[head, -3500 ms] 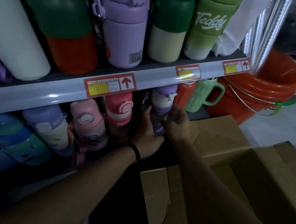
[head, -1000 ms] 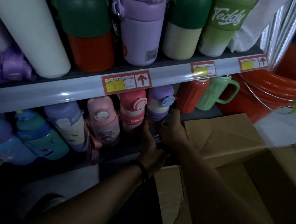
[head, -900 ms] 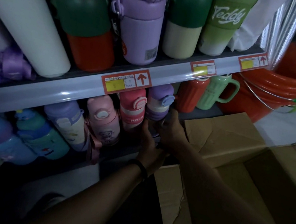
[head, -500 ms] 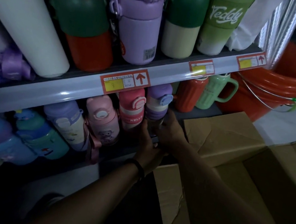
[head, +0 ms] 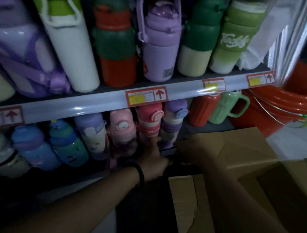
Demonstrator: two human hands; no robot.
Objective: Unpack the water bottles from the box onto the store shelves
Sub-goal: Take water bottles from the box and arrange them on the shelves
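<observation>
A purple water bottle [head: 171, 122] with a cream band stands on the lower shelf [head: 210, 127], right of a red bottle [head: 149, 123]. My left hand [head: 155, 158], a black band on its wrist, reaches up with straight fingers that touch the foot of the purple bottle and the red one. Just right of the purple bottle, my right hand [head: 186, 151] lies dim at the shelf's front edge, and its fingers hold nothing I can see. The open cardboard box [head: 244, 149] stands below and to the right; its inside is dark.
The upper shelf [head: 94, 101] holds large green, purple, red and white bottles. Pink, lilac, teal and blue bottles [head: 85, 135] fill the lower shelf's left side, a red one and a green mug [head: 223, 107] its right. Stacked red buckets [head: 291, 102] stand at the shelf's right end.
Both hands held the purple bottle low on the shelf. Now my right hand has come off it to the right, and my left hand has loosened to a fingertip touch.
</observation>
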